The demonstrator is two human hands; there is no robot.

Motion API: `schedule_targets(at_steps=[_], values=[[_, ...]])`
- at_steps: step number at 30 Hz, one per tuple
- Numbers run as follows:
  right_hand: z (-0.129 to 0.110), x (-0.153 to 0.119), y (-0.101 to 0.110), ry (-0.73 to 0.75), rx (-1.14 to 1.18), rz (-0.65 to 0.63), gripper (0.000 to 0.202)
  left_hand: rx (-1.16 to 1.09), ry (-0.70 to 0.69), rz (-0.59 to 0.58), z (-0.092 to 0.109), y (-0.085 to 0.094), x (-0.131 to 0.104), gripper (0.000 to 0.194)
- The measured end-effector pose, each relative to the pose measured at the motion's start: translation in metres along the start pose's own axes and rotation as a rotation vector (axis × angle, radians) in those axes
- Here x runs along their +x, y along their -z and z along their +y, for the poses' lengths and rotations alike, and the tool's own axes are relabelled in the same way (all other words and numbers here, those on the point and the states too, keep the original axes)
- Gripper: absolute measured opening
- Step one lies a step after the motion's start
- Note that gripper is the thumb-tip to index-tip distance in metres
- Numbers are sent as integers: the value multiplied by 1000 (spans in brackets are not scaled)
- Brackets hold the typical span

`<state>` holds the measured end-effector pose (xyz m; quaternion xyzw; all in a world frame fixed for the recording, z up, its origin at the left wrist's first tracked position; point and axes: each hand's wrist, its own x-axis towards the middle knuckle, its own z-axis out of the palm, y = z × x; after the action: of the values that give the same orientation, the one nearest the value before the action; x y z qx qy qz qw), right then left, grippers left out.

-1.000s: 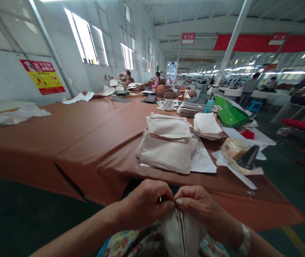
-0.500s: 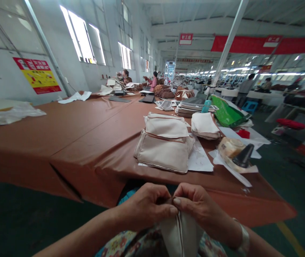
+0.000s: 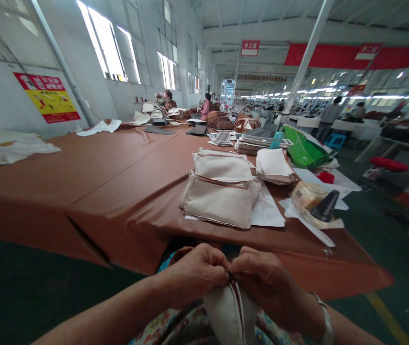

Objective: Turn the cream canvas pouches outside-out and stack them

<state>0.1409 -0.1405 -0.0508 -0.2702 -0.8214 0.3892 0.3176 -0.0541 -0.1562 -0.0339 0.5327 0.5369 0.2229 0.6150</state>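
Above my lap, a cream fabric piece with a dark seam or zipper line (image 3: 222, 311) hangs from both hands. My left hand (image 3: 204, 268) pinches its top end between thumb and fingers. Close against it, my right hand (image 3: 262, 270) grips the same end from the other side, its fingertips nearly meeting the left ones. The fingertips hide the very top of the piece. On the table ahead lies a stack of similar cream pieces (image 3: 219, 203) with brown-edged openings, resting partly on white paper (image 3: 269, 208).
A brown-covered table (image 3: 100, 177) spreads ahead and left. Right of the stack are more cream pieces (image 3: 274, 165), a black cone (image 3: 324, 206), a yellowish block (image 3: 307, 195) and a green bag (image 3: 307, 148). Other people (image 3: 206, 105) are farther back.
Both hands have turned inward slightly, and the fabric piece has shifted a little left, its seam line spread wider near the top. The things on the table have stayed put.
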Motion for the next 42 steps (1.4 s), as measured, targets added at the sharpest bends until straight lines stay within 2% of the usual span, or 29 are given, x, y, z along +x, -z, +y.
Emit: schedule_targets(at_steps=[7,11,13,15,16,19,21,23,25,27,33,37,42], values=[[10,-8,9,220,-311,-89,26,-386,39,-75,2,-5,-3,12],[15,-13,10,284,-388,-80,20,-447,-17,-89,0,-8,-6,33],[14,-18,9,301,-339,-68,21,-434,-53,-117,-2,-8,-6,37],[11,-22,8,251,-191,-13,24,-399,-105,-140,-4,-4,-5,39],[9,-24,8,177,-94,32,25,-361,-131,-137,-4,-2,-5,39],[1,-22,12,-151,152,118,24,-215,-196,-105,-3,6,-6,38],[-6,-15,19,-303,260,22,30,-167,-228,-119,1,8,-7,38],[-12,-6,27,-362,341,-126,39,-167,-259,-143,4,9,-9,38],[-16,1,34,-391,398,-215,44,-175,-260,-159,5,9,-10,37],[-18,4,35,-401,445,-239,44,-168,-246,-154,6,10,-11,36],[-13,-1,21,-327,660,-182,36,-198,-341,-196,7,11,-18,31],[-13,-4,23,-278,651,-177,29,-203,-379,-242,9,10,-21,30],[-19,6,36,-308,615,-317,33,8,-395,-176,23,13,-25,18]])
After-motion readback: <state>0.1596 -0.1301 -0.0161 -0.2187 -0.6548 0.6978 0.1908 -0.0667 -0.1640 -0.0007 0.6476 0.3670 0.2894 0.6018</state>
